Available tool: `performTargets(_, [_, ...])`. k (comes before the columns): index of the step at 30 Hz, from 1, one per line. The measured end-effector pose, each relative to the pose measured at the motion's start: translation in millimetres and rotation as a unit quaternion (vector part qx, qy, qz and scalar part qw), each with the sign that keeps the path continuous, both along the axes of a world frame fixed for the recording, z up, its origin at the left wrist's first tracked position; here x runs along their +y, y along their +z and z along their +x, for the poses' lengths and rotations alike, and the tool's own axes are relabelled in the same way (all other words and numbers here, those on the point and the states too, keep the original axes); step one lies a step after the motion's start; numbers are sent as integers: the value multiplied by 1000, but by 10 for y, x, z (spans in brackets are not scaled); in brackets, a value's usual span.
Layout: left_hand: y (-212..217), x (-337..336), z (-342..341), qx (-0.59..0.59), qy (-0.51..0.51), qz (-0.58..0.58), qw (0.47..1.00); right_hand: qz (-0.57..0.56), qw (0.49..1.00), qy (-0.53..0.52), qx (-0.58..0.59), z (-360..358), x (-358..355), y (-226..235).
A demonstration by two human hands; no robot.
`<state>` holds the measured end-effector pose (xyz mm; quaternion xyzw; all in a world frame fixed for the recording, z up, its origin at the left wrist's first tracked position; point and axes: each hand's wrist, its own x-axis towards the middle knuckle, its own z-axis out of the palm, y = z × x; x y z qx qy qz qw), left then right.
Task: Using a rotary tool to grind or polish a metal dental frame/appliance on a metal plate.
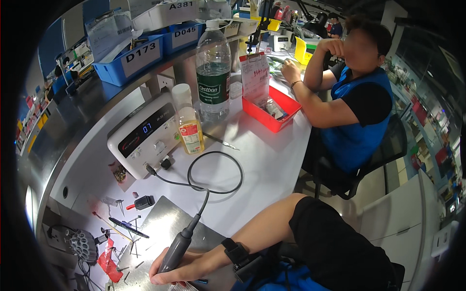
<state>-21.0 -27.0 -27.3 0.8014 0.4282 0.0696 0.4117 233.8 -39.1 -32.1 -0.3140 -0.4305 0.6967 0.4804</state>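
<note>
My right hand (167,274) is at the bottom edge, closed around a grey pen-shaped power handpiece (177,247) whose tip points down at a shiny metal plate (158,220). A black strap (237,252) wraps that wrist. The handpiece's black cable (218,167) loops across the white bench to a white control box (143,133) with a dark display. My left hand does not appear anywhere in the picture. What lies under the tool tip is hidden by my fingers.
A small bottle of yellow liquid (190,126), a large water bottle (213,72) and a red tray (272,109) stand behind the cable. Left of the plate lie a black pen (128,228), small metal bits and a red packet (109,264). A co-worker (357,97) sits at right; blue bins (131,56) line the shelf.
</note>
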Motion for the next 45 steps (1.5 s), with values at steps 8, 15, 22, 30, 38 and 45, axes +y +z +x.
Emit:
performTargets(8, [103,250,-87,-11,13,72,997,-24,998,9,-56,19,-140,210])
performTargets(15, [-14,466,-103,-42,33,122,991,-84,988,83,-95,-53,-7,-121])
performTargets(22, [-200,424,-346,-5,3,100,995,-10,999,2,-39,-30,-103,75])
performTargets(30, [-401,380,-415,1,-26,103,994,-37,999,1,-36,39,-167,138])
performTargets(38, [-673,320,-542,-10,-22,119,993,-50,998,-2,-49,19,-181,193])
performTargets(45, [-708,388,-741,-5,-14,155,988,-42,999,1,-35,5,-130,129])
